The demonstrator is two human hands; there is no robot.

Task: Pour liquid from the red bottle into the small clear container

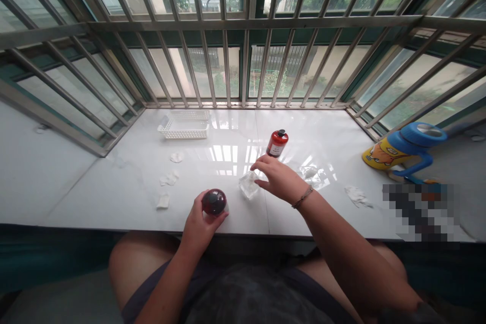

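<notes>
Left hand (198, 226) gripping dark-red round jar (214, 201); right hand (279, 178) spreading above clear square block (249, 185); red black-capped bottle (277, 143) standing apart.

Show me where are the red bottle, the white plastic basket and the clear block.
Red bottle (276, 147): head view, on its body.
White plastic basket (185, 134): head view, on its front wall.
Clear block (249, 185): head view, on its top face.

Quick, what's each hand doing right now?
Left hand: closed, holding a dark red rounded container.
Right hand: open, fingertips at a clear square object.
</notes>
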